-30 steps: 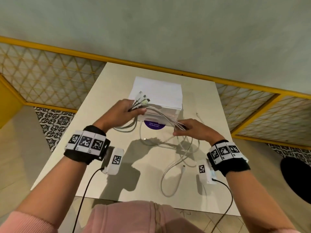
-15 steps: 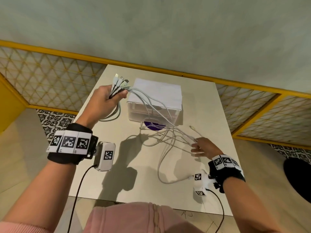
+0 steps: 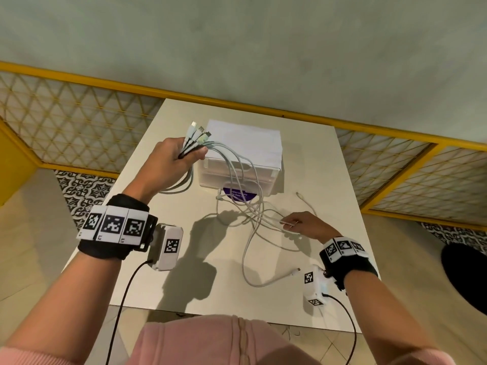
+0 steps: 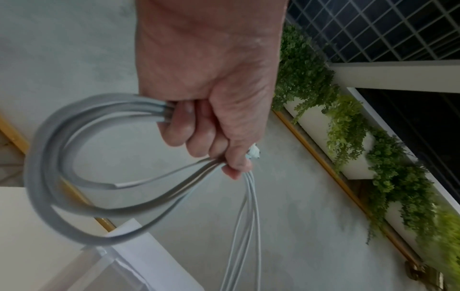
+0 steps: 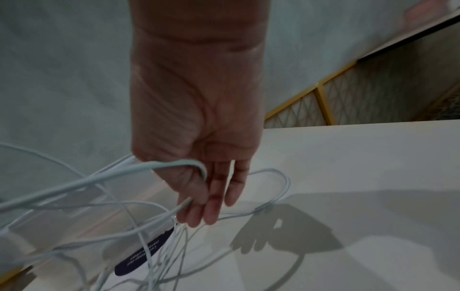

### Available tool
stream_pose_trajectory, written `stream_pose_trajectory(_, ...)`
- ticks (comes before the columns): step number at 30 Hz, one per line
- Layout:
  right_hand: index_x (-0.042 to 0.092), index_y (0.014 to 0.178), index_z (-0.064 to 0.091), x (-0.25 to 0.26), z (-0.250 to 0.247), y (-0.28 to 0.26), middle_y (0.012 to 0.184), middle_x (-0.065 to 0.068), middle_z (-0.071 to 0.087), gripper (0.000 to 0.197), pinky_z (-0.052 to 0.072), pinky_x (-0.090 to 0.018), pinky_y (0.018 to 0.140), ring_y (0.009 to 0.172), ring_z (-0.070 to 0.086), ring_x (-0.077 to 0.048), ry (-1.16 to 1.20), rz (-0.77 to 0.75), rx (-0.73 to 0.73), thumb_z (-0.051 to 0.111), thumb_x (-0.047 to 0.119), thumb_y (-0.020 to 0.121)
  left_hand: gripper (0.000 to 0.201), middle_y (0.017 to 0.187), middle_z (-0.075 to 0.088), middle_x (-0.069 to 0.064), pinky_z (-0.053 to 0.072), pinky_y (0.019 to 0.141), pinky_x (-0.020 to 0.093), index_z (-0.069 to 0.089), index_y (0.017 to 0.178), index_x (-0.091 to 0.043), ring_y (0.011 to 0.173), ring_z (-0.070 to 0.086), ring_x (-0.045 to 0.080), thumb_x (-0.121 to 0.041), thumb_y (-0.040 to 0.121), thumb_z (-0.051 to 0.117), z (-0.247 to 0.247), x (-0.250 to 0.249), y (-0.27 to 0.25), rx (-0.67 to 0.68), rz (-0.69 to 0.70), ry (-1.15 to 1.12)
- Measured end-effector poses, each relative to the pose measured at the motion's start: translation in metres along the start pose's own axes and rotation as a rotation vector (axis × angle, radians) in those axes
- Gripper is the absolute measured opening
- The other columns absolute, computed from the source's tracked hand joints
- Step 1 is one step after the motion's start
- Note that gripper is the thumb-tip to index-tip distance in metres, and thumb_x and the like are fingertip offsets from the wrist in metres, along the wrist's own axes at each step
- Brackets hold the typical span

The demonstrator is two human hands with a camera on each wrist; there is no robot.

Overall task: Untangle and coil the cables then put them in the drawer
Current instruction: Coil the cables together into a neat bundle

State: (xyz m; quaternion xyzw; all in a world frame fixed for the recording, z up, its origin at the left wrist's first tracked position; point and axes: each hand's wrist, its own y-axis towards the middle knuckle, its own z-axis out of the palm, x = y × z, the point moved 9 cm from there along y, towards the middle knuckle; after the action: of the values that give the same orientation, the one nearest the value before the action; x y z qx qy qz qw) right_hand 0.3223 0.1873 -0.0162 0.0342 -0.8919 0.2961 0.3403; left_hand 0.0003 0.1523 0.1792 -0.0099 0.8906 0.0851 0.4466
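Several white cables [image 3: 247, 206] run in a tangle from my left hand [image 3: 181, 154] across the table to my right hand [image 3: 297, 222]. The left hand grips the bundle [image 4: 74, 177] in a fist beside the drawer unit [image 3: 242, 154]. The plugs [image 3: 197, 133] stick up above the fist, and a loop hangs below it. My right hand [image 5: 211, 193] hovers low over the table with its fingers nearly straight. One strand [image 5: 179, 164] loops between its thumb and forefinger and looks pinched there. The drawers look closed.
The drawer unit, white-topped and translucent, stands at the back middle of the pale table [image 3: 184, 259] on a purple sticker [image 3: 238, 194]. Loose cable ends lie at the near right [image 3: 297, 270] and far right [image 3: 297, 193]. Yellow-framed mesh panels [image 3: 79, 127] flank the table.
My left hand has lifted the plug ends up and to the left. My right hand has slid right and toward me along the strands, drawing them out across the table.
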Motion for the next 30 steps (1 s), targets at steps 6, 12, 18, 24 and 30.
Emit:
stream_pose_trajectory(6, 0.015, 0.140, 0.034, 0.043, -0.018, -0.007, 0.138, -0.014, 0.037, 0.072, 0.040, -0.038, 0.103, 0.128, 0.043, -0.027, -0.162, -0.118, -0.137, 0.073, 0.022, 0.080, 0.022, 0.064, 0.054, -0.002, 0.035, 0.057, 0.026, 0.062, 0.077, -0.023, 0.060, 0.047, 0.012, -0.036, 0.093, 0.055, 0.007, -0.002, -0.007, 0.100, -0.005, 0.068)
stream_pose_trajectory(12, 0.044, 0.140, 0.030, 0.185, -0.023, -0.057, 0.149, 0.009, 0.038, 0.082, 0.034, -0.016, 0.100, 0.134, 0.037, -0.006, 0.248, -0.579, -0.083, 0.073, 0.050, 0.071, 0.021, 0.062, 0.053, -0.006, 0.033, 0.053, 0.015, 0.063, 0.079, -0.020, 0.056, 0.047, 0.005, -0.033, 0.093, 0.054, 0.028, -0.038, -0.013, 0.211, 0.109, 0.099)
stream_pose_trajectory(18, 0.021, 0.090, 0.061, 0.184, 0.003, -0.034, 0.076, 0.003, 0.067, 0.001, 0.049, -0.025, 0.074, 0.070, 0.065, -0.009, 0.092, -0.511, -0.047, 0.061, 0.021, 0.090, 0.016, 0.060, 0.051, -0.013, 0.033, 0.049, 0.009, 0.063, 0.081, -0.018, 0.047, 0.048, -0.009, -0.027, 0.093, 0.057, -0.002, -0.053, -0.013, 0.014, 0.135, -0.062)
stream_pose_trajectory(24, 0.023, 0.081, 0.064, 0.127, 0.010, -0.025, 0.069, 0.004, 0.061, 0.012, 0.046, -0.026, 0.064, 0.057, 0.056, -0.009, 0.062, -0.376, -0.001, 0.063, 0.034, 0.087, 0.021, 0.066, 0.057, -0.002, 0.033, 0.056, 0.027, 0.066, 0.082, -0.018, 0.060, 0.047, 0.012, -0.034, 0.092, 0.056, -0.018, 0.002, -0.013, -0.002, -0.020, 0.025)
stream_pose_trajectory(30, 0.020, 0.070, 0.053, 0.137, 0.003, -0.038, 0.058, 0.007, 0.051, 0.030, 0.038, -0.019, 0.052, 0.047, 0.044, -0.010, -0.089, -0.327, 0.062, 0.054, 0.039, 0.092, 0.038, 0.066, 0.057, 0.005, 0.034, 0.055, 0.031, 0.063, 0.090, -0.006, 0.062, 0.049, 0.021, -0.044, 0.086, 0.062, -0.017, 0.053, -0.021, -0.145, -0.188, 0.092)
